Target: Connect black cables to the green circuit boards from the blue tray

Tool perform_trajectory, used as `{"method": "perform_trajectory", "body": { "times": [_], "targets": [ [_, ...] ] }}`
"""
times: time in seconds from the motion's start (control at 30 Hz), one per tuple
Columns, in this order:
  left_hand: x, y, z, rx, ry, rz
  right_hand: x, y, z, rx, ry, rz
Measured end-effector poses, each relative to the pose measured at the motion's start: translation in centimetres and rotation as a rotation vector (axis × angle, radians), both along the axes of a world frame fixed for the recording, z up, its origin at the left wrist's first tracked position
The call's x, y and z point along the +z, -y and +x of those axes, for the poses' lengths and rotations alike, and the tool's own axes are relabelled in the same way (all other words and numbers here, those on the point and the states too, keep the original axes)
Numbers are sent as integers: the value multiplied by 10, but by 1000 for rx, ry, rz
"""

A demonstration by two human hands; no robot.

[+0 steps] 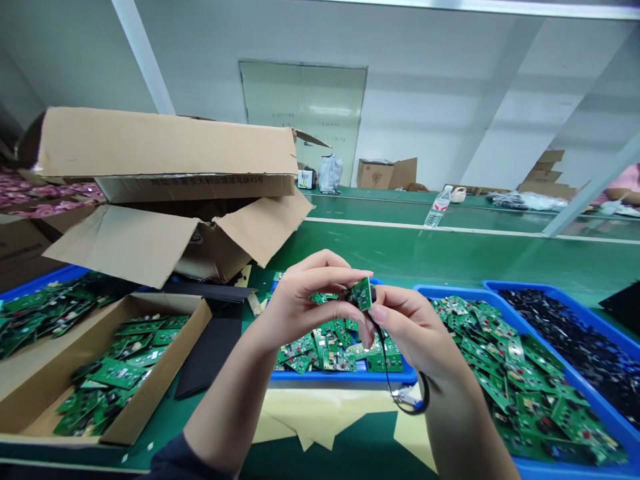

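Note:
A small green circuit board (361, 294) is held up in front of me between both hands. My left hand (320, 293) pinches its left side with thumb and fingers. From the other side my right hand (413, 327) grips it, thumb near the board's lower edge, next to a dark round part (373, 293). A black strap (423, 393) with a metal clip circles my right wrist, and a thin black cord runs up from it. Behind and below my hands, a blue tray (345, 377) holds many similar boards.
To the right stand a blue bin of boards (520, 373) and a blue bin of small black parts (570, 333). At left are a cardboard box of boards (165, 413) and large open cartons (170, 147). Yellow paper (325, 407) lies in front; a water bottle (439, 208) stands farther back.

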State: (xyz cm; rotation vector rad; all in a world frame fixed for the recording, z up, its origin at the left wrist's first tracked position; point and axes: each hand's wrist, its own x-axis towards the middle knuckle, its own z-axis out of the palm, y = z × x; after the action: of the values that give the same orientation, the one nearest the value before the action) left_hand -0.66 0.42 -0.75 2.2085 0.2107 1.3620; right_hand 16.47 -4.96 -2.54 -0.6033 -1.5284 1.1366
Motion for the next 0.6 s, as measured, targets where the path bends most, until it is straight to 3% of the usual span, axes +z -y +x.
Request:
{"method": "perform_trajectory", "body": {
  "times": [0.17,0.3,0.47,0.6],
  "targets": [
    [1,3,0,-89,-52,-279,0,0,3,-309,195,157],
    [2,0,0,-161,-120,-366,4,3,5,-552,350,347],
    [4,-3,1,-347,-138,-571,8,5,6,-712,436,499],
    [2,-1,5,-475,-110,-790,10,9,7,-717,449,515]
  ]
}}
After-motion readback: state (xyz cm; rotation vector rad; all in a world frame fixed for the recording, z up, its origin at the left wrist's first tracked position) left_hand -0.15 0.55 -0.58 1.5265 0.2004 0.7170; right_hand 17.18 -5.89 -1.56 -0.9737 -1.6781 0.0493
